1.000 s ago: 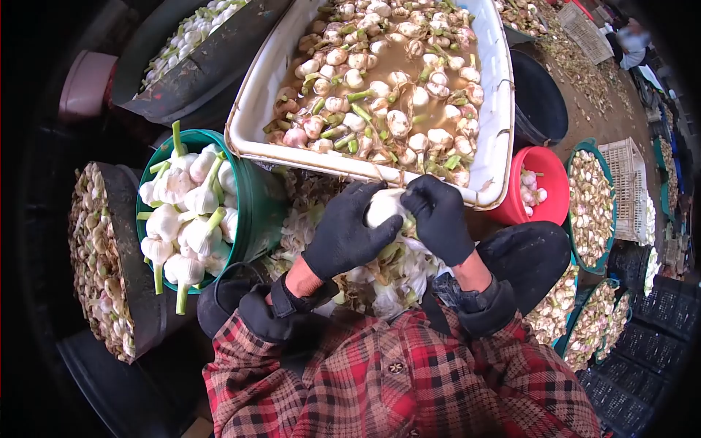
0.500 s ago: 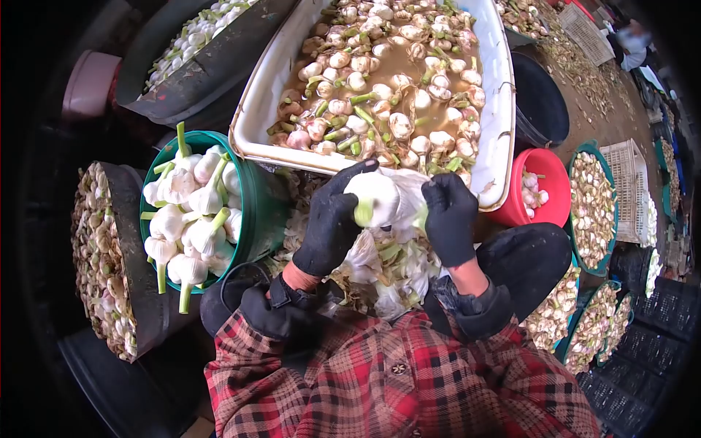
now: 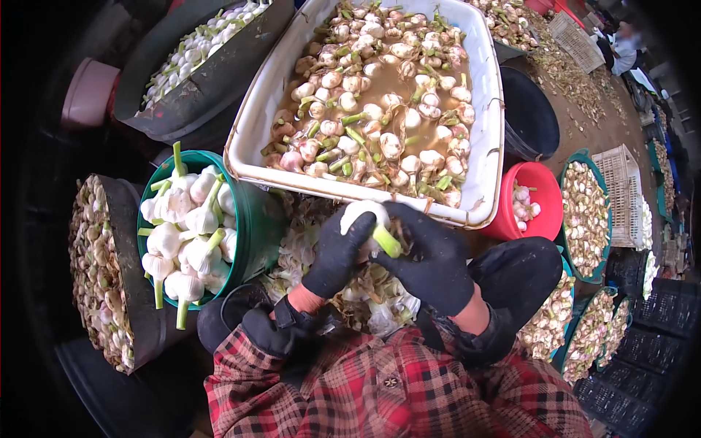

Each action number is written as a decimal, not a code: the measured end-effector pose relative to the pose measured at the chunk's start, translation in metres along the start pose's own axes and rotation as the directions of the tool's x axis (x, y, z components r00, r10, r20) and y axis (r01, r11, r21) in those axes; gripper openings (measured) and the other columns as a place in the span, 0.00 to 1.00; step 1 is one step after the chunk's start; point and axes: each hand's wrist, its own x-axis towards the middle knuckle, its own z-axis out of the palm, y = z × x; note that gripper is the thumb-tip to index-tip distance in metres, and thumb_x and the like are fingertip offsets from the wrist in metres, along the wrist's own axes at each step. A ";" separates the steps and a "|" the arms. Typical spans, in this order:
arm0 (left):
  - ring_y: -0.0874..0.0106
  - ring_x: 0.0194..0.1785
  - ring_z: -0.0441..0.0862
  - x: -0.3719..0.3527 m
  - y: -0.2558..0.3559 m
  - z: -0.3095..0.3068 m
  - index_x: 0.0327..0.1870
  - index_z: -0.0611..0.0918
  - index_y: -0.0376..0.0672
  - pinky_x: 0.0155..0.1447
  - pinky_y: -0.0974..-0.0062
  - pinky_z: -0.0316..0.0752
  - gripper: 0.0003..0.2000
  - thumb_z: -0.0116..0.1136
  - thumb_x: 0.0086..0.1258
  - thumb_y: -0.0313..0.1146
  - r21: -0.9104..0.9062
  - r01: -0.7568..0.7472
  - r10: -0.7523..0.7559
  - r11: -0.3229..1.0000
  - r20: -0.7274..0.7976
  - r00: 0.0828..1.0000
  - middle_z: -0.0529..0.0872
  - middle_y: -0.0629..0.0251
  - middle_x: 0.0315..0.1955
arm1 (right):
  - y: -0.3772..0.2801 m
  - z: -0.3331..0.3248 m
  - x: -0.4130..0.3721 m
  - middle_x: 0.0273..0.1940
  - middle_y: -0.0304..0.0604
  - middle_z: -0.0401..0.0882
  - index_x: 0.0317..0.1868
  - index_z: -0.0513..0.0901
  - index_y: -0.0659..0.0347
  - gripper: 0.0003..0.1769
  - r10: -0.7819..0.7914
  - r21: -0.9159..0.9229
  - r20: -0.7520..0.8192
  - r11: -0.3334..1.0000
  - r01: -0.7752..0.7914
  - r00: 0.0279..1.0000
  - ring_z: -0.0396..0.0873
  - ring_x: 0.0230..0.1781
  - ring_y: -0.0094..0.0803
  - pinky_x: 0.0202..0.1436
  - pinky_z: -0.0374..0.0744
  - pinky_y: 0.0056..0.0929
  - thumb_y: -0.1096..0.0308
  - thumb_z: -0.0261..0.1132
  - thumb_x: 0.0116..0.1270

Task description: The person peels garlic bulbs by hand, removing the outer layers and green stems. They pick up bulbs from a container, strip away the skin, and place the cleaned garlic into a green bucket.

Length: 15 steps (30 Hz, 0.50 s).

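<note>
A white garlic bulb with a short green stem is held between my two black-gloved hands, low in front of the white tub. Closed around its near side is my left hand. My right hand presses against the bulb's other side with bent fingers, some of them hidden behind it. The stem points down and toward my right palm. Below my hands, loose garlic skins lie heaped between my knees.
A white tub of muddy water and garlic stands ahead. Left is a green bucket of cleaned bulbs; right, a red bucket with several bulbs. Garlic-filled baskets line the right side. Another person is far off.
My right hand has come back from pulling at the bulb's pale skin to close against the bulb. The bulb has turned, its stem now pointing right. Both hands sit slightly lower.
</note>
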 end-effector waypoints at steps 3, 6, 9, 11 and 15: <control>0.70 0.42 0.80 -0.007 0.000 0.007 0.50 0.79 0.33 0.50 0.70 0.73 0.18 0.51 0.75 0.43 0.036 -0.072 0.069 0.997 0.076 0.995 0.84 0.58 0.39 | 0.001 -0.011 0.010 0.36 0.48 0.84 0.45 0.84 0.62 0.16 0.016 0.012 0.046 1.000 -0.016 0.999 0.84 0.31 0.35 0.36 0.80 0.30 0.72 0.73 0.55; 0.71 0.40 0.80 -0.007 -0.001 0.010 0.49 0.79 0.33 0.48 0.70 0.74 0.17 0.51 0.75 0.42 0.043 -0.080 0.076 0.996 0.090 0.993 0.84 0.57 0.36 | 0.010 -0.034 0.024 0.30 0.42 0.85 0.40 0.85 0.65 0.07 0.233 0.112 0.062 0.965 -0.239 0.970 0.81 0.27 0.25 0.34 0.78 0.27 0.75 0.69 0.60; 0.75 0.37 0.79 -0.003 0.001 0.009 0.47 0.80 0.34 0.44 0.72 0.74 0.18 0.49 0.76 0.43 0.124 -0.131 0.110 0.984 0.161 0.981 0.83 0.60 0.32 | 0.025 -0.050 0.034 0.30 0.41 0.84 0.41 0.84 0.67 0.07 0.128 0.090 0.004 0.988 -0.127 0.992 0.79 0.28 0.22 0.34 0.77 0.25 0.73 0.68 0.63; 0.76 0.34 0.78 -0.007 0.004 0.007 0.43 0.82 0.35 0.41 0.73 0.73 0.15 0.51 0.75 0.40 0.228 -0.083 0.025 0.970 0.247 0.969 0.83 0.62 0.29 | 0.037 -0.070 0.052 0.31 0.39 0.84 0.41 0.85 0.67 0.07 0.131 0.041 -0.145 0.991 -0.127 0.981 0.78 0.29 0.20 0.33 0.76 0.22 0.72 0.67 0.66; 0.67 0.31 0.81 -0.021 -0.025 0.018 0.43 0.82 0.36 0.39 0.69 0.75 0.14 0.59 0.70 0.40 0.202 -0.113 0.041 0.973 0.332 0.942 0.83 0.57 0.28 | 0.072 -0.167 0.112 0.28 0.33 0.82 0.45 0.85 0.65 0.11 0.036 -0.128 -0.500 0.985 -0.114 0.865 0.73 0.24 0.14 0.26 0.69 0.17 0.66 0.65 0.69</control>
